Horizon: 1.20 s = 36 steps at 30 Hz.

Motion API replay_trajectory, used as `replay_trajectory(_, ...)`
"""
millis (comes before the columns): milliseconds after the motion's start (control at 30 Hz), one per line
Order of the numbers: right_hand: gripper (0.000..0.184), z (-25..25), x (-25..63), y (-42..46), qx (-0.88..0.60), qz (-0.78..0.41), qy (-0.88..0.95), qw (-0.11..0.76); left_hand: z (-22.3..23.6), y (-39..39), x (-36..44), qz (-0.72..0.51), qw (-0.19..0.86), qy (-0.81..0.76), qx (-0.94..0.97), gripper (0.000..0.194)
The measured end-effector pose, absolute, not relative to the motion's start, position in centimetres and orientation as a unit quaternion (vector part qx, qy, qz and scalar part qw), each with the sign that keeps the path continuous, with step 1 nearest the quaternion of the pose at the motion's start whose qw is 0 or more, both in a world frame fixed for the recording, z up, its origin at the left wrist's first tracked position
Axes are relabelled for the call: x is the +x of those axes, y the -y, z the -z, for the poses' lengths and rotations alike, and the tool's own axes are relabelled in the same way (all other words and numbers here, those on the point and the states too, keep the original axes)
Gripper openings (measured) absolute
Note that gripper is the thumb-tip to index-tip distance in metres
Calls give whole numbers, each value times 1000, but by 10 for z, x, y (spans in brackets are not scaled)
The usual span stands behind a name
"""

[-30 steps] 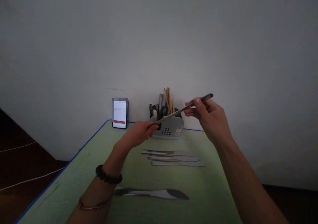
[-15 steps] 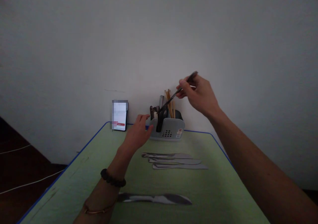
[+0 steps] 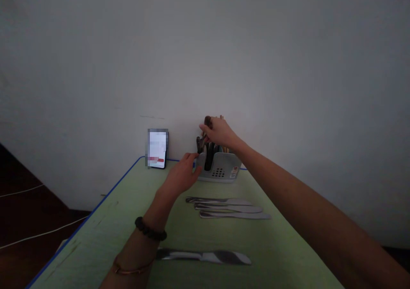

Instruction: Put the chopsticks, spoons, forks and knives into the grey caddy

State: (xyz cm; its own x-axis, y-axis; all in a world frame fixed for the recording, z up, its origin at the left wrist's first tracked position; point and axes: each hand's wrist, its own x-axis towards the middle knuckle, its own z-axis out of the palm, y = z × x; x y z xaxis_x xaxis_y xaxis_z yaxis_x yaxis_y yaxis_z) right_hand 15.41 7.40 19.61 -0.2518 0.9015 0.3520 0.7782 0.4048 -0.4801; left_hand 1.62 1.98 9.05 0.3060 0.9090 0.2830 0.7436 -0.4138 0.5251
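Observation:
My right hand [image 3: 221, 131] is over the grey cutlery holder [image 3: 224, 165], its fingers closed around a piece of cutlery with a dark rounded top end [image 3: 208, 121]; its exact kind is unclear. The holder stands at the table's back edge. My left hand [image 3: 183, 172] rests against the holder's left side, fingers apart, holding nothing. Other dark cutlery [image 3: 199, 144] and black handles [image 3: 209, 154] stand in the holder. Chopsticks there are mostly hidden behind my right hand. Three table knives [image 3: 235, 209] lie side by side in front of the holder.
Nearer to me, a larger knife [image 3: 224, 257] lies across the green table [image 3: 282, 250], its left end behind my left forearm. A lit phone [image 3: 157, 148] leans at the back left. The wall [image 3: 205, 58] rises right behind the table. White cables [image 3: 41, 235] run at the left.
My right hand has moved left and down, from holding a long thin piece of cutlery slanting out of the holder to just above its left part. My left hand stays beside it.

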Motion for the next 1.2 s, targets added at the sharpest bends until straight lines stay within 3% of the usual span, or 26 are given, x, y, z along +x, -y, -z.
replay_trajectory(200, 25, -186, 143, -79, -572, -39, 796, 194, -90, -19, 16, -267, 152, -526, 793, 38)
replay_trajectory(600, 22, -181, 134, -81, -608, -29, 778, 153, -88, -20, 16, -271, 152, -522, 794, 40)
replay_trajectory(767, 31, -180, 133, -75, -619, -22, 768, 164, -89, -20, 15, -273, 157, -515, 797, 41)
replay_trajectory(1067, 27, -182, 141, -70, -596, -32, 782, 179, -86, -19, 13, -261, 156, -519, 799, 42)
replay_trajectory(1200, 37, -168, 154, -36, -552, -34, 781, 290, -82, -23, 11, -255, 153, -518, 802, 46)
